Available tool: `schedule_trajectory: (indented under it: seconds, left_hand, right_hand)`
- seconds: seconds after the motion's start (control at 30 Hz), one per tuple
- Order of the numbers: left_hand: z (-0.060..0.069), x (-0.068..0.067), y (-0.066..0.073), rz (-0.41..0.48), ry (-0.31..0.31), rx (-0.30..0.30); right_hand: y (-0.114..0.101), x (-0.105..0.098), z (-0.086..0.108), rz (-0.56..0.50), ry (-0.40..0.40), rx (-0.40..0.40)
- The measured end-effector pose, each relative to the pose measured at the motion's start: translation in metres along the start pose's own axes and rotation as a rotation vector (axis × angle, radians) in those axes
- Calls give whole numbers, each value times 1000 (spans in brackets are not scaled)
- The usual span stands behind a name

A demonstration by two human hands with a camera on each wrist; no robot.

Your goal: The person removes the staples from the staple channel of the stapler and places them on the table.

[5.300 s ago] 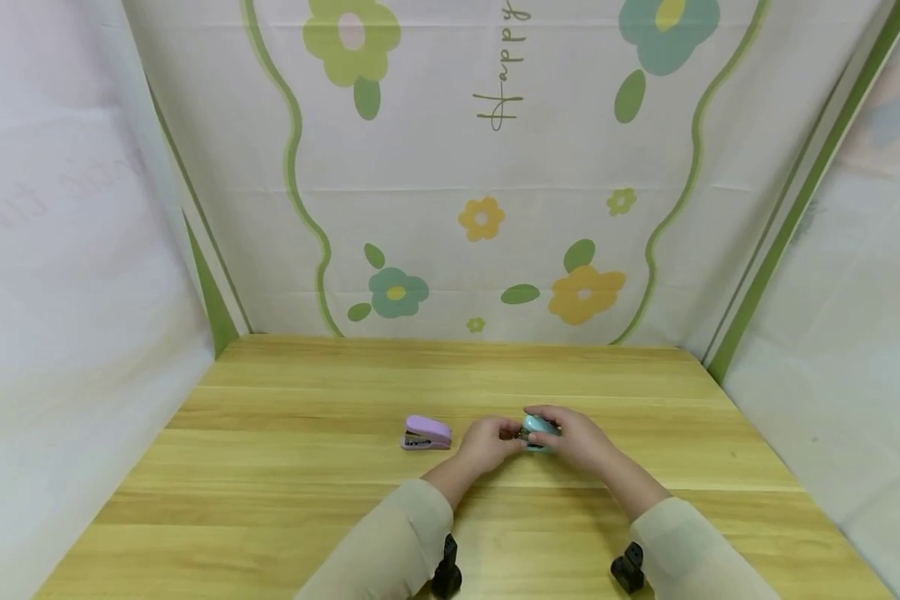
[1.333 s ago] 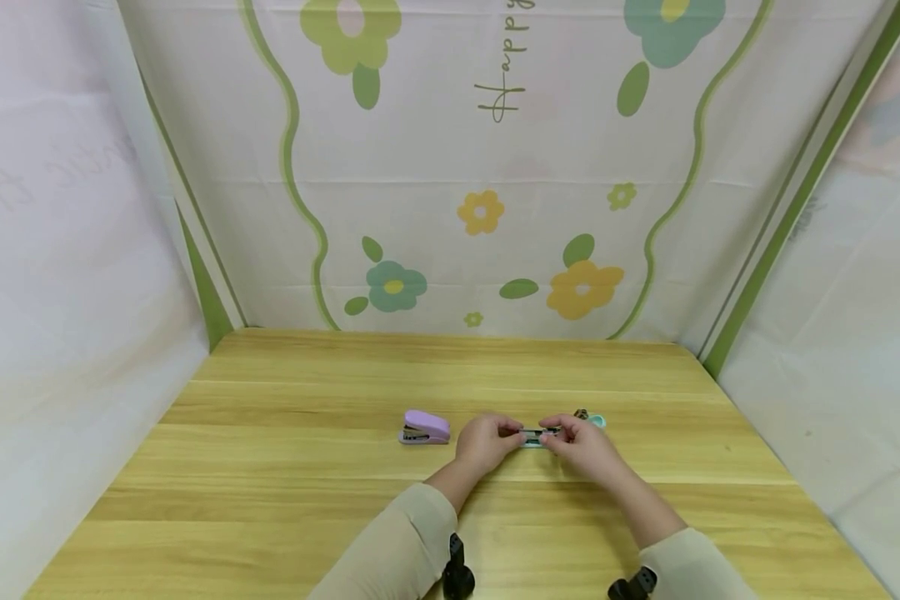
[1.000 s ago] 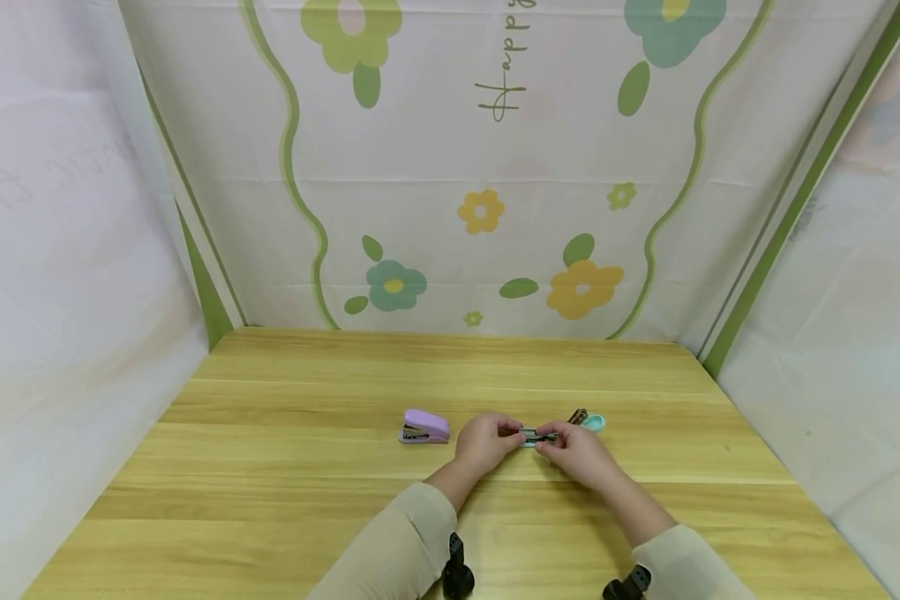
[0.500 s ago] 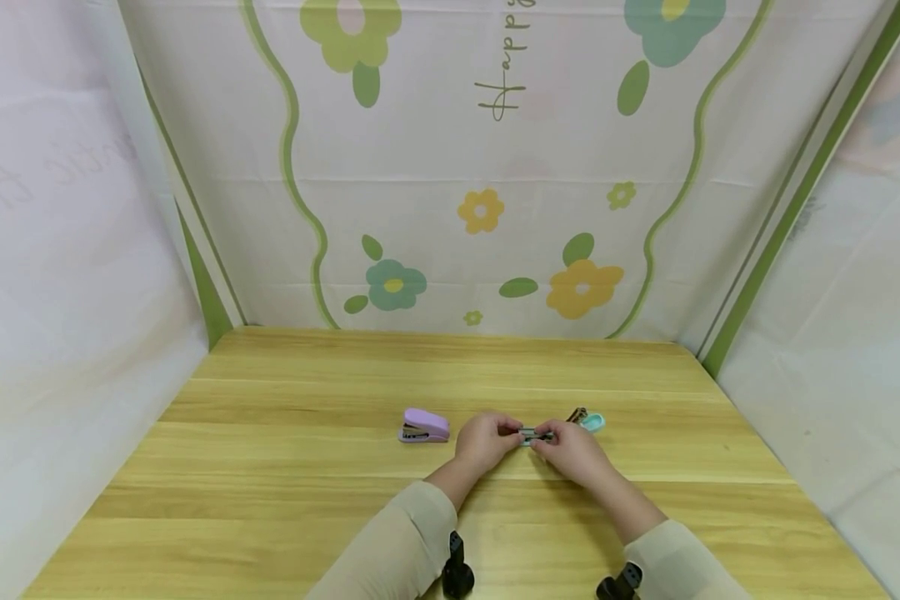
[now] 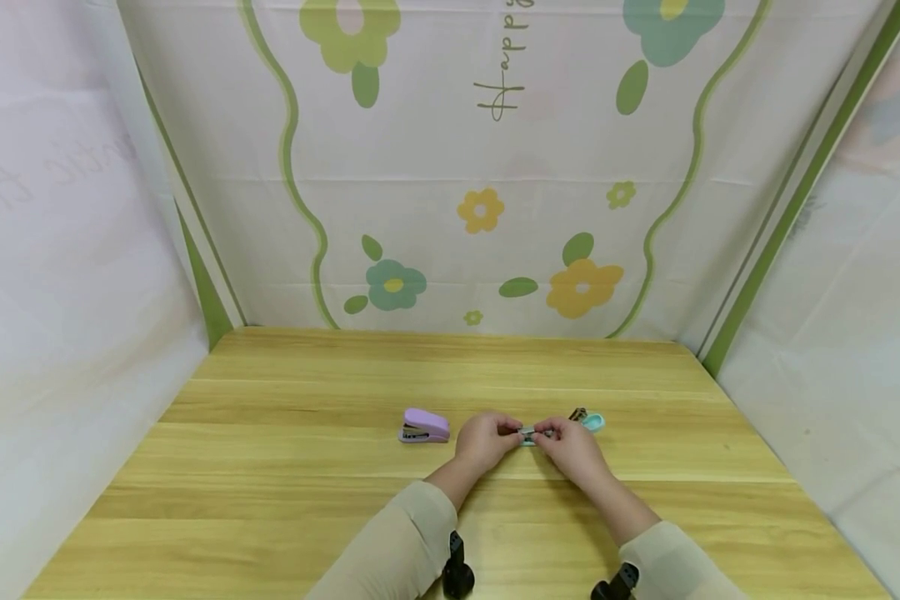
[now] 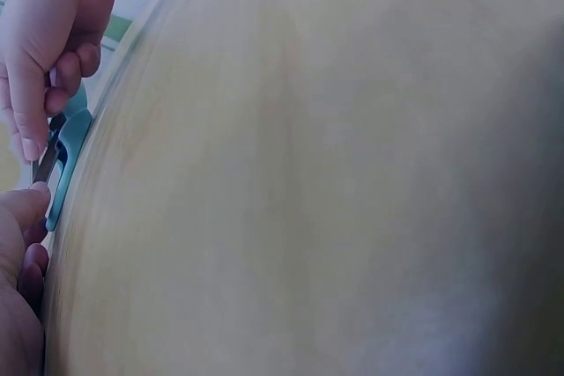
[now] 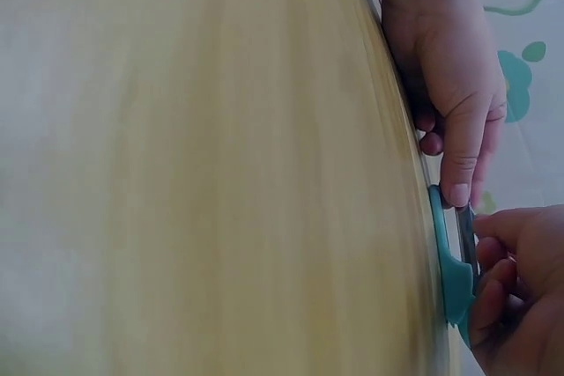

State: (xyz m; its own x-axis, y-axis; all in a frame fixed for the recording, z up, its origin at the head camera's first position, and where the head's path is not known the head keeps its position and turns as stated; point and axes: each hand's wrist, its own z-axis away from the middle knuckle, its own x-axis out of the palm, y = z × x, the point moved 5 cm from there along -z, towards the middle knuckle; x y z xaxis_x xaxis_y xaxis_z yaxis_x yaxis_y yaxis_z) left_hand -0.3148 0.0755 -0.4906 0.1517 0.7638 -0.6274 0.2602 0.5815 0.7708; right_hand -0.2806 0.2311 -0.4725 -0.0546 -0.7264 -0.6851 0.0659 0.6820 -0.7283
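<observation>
A teal mini stapler (image 5: 527, 437) lies folded wide apart on the table, its metal channel facing up. Its cover (image 5: 592, 422) reaches out to the right, past my right hand (image 5: 573, 450). My left hand (image 5: 483, 442) pinches the front end of the stapler between thumb and forefinger. With thumb and forefinger together, the right hand grips at the metal channel; its fingertips hide any small piece there. The right wrist view shows the teal base (image 7: 454, 283) below both hands, metal strip above it. To the left of both hands stands a purple stapler (image 5: 423, 426), its mouth apart.
The wooden table (image 5: 285, 500) runs back to a white flower-printed cloth (image 5: 420, 158). Cloth also hangs along the left and right sides. Beige sleeves (image 5: 401, 533) with black wrist cameras (image 5: 457, 575) cover both forearms.
The teal stapler, earlier folded together between the hands, now lies spread with its cover to the right. Lately my right hand has slid left along the channel; the left hand stays nearly still.
</observation>
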Motion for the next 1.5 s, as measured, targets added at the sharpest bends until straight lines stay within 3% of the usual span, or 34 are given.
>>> schedule_trajectory:
  seconds: [0.37, 0.73, 0.97, 1.27, 1.5]
  left_hand:
    - [0, 1, -2, 8, -6, -8]
    - [0, 2, -2, 15, 8, 9]
    - [0, 2, -2, 14, 3, 5]
    - [-1, 4, -5, 15, 1, -7]
    - [-1, 3, -5, 7, 4, -5]
  right_hand:
    - [-1, 2, -3, 52, 62, -26]
    - [-2, 3, -3, 125, 30, -44]
    - [0, -6, -2, 28, -3, -30]
    - [16, -23, 7, -116, -83, -77]
    - [32, -36, 15, -128, -138, -82]
